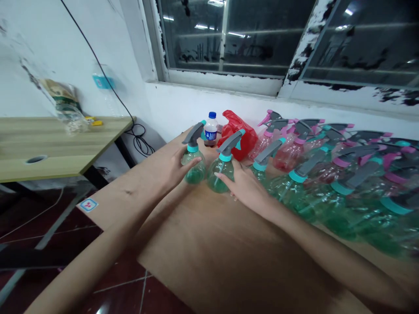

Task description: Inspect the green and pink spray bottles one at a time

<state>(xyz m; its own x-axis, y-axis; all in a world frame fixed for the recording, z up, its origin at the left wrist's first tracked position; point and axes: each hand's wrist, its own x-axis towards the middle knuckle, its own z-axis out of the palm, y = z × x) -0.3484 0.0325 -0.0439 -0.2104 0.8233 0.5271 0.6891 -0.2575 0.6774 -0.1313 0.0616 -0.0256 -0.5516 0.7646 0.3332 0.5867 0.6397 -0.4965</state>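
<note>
Two clear green spray bottles with grey trigger heads and teal collars stand upright, close together on the wooden table. My left hand (181,168) wraps round the left spray bottle (195,176), thumb across its front. Around the body of the right spray bottle (216,174) curls my right hand (242,183), its thumb lying on the front and the other fingers partly hidden behind. Just to the right of that hand stands another green spray bottle (259,172), partly covered by it.
Several green and pink spray bottles (296,194) crowd the right side. Behind my hands are a red plastic bag (247,139) and a blue-capped drink bottle (211,128). A second table (59,148) stands at left with a cable (139,139) beside it. A window (229,39) is above.
</note>
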